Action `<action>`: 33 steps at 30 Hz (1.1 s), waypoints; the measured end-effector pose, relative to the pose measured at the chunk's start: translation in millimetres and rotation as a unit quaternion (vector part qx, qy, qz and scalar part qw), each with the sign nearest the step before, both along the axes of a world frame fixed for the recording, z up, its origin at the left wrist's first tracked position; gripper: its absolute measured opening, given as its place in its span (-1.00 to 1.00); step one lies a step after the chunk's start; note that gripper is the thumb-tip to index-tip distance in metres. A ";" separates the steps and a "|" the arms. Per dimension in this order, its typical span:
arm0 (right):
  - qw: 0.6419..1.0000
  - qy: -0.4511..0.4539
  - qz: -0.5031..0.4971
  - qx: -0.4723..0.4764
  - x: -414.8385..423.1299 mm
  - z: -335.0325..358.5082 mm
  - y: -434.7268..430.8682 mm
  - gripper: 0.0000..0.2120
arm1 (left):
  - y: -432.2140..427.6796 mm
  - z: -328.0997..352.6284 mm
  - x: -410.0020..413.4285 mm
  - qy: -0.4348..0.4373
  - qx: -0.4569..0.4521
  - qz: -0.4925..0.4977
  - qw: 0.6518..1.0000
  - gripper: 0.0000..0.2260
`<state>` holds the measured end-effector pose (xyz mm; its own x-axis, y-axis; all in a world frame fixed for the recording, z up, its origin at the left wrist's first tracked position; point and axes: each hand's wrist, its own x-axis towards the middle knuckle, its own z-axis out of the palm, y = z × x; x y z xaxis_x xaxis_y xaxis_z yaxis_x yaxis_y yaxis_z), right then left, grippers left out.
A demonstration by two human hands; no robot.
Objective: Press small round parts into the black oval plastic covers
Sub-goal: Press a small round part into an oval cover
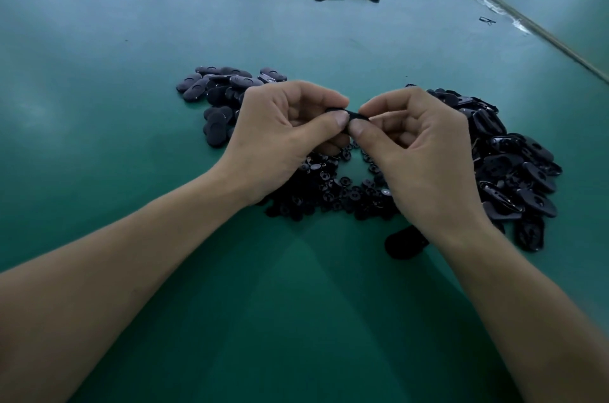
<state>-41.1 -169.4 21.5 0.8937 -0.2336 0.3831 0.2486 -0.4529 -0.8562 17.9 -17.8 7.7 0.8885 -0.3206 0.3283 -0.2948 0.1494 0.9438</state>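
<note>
A green surface (131, 171) is spread beneath everything. To the right of the hands a supply heap of black oval covers (514, 171) is kept, many with hollow sides up. Beyond the left hand (280, 135) a smaller batch of oval covers (217, 96) is laid smooth side up, apparently set apart as finished. A heap of small round parts (333, 191) is kept directly beneath the hands, within easy reach. One held cover (339, 111) is pinched between the left hand and the right hand (425, 155), with the thumbs brought together on it for pressing. The round part is possibly already seated, but it is hidden.
</note>
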 end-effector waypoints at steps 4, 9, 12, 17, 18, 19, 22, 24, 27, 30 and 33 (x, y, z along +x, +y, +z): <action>0.997 0.027 0.019 0.067 2.5 0.1 -1.6 -0.92 | -0.9 -0.5 0.1 0.001 -0.007 -0.006 1.000 -0.87; 0.992 0.038 0.052 0.106 2.7 2.8 -0.8 -0.93 | 0.4 0.0 1.4 0.001 -0.009 -0.013 1.000 -0.86; 0.989 0.047 0.069 0.124 2.7 4.5 -1.8 -0.92 | 1.3 0.4 2.2 0.011 -0.004 -0.011 1.000 -0.85; 0.990 0.048 0.070 0.112 2.4 5.5 -3.0 -0.88 | 1.7 0.0 2.1 0.014 -0.005 -0.016 1.000 -0.84; 0.991 0.047 0.067 0.105 2.5 5.0 -3.6 -0.87 | 1.6 -0.4 1.9 0.013 -0.005 -0.020 1.000 -0.84; 0.992 0.048 0.065 0.098 2.6 4.5 -4.2 -0.87 | 1.4 -0.7 1.8 0.014 -0.003 -0.022 1.000 -0.83; 0.993 0.051 0.060 0.086 3.4 2.5 -6.3 -0.88 | 1.2 -0.9 2.1 0.016 0.003 -0.022 1.000 -0.83; 0.995 0.052 0.051 0.070 4.0 1.2 -7.8 -0.90 | 1.1 -0.6 1.9 0.016 0.005 -0.023 1.000 -0.83; 0.997 0.055 0.035 0.042 5.3 -0.2 -9.4 -0.94 | 0.6 -0.2 0.8 0.011 0.011 -0.021 1.000 -0.83; 0.998 0.053 0.018 0.025 6.6 -1.4 -8.8 -0.97 | -0.6 0.0 -0.3 0.006 0.016 -0.014 1.000 -0.84; 0.998 0.052 0.019 0.029 7.4 -2.1 -8.1 -0.99 | -0.2 0.6 -0.6 0.010 0.018 -0.002 1.000 -0.83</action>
<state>-33.8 -177.5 19.5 0.9364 -0.2181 0.2748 0.1730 -0.3944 -0.9025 17.4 -17.9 8.3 0.8938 -0.3346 0.2987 -0.2751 0.1170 0.9543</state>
